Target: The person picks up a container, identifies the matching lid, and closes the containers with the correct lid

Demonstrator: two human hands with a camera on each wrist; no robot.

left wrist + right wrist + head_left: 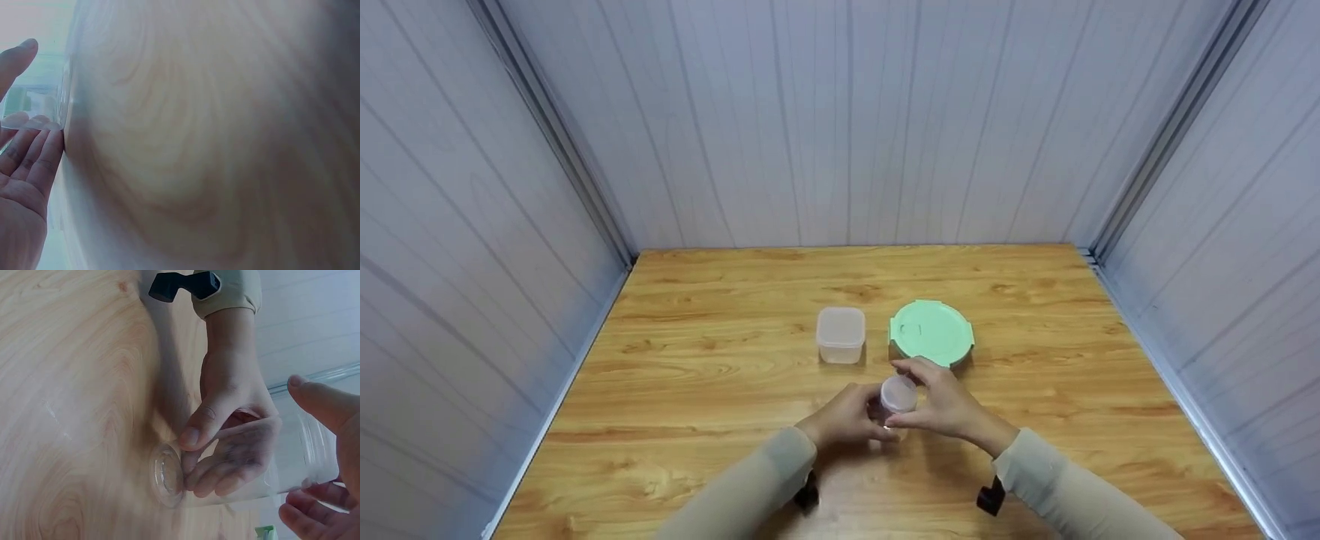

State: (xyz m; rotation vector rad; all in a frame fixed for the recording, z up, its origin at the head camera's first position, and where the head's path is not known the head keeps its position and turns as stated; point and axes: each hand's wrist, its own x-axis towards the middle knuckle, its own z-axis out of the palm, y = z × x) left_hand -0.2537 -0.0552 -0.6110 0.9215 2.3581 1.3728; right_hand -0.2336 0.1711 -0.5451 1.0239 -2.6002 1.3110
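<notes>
A tall clear jar stands upright on the wooden table, capped by a translucent whitish lid. From the left side, my left hand grips the jar's lower body, thumb and fingers on either side of it. Its fingers show close to the jar's base in the left wrist view. Up at the lid, my right hand holds it between thumb and fingers. The right wrist view shows that thumb on one side of the jar's top and the fingers on the other.
Behind the hands stands a square translucent tub with a lid. To its right is a round container with a mint-green clip lid, close beyond my right hand. Pale panel walls enclose the wooden table at the back and sides.
</notes>
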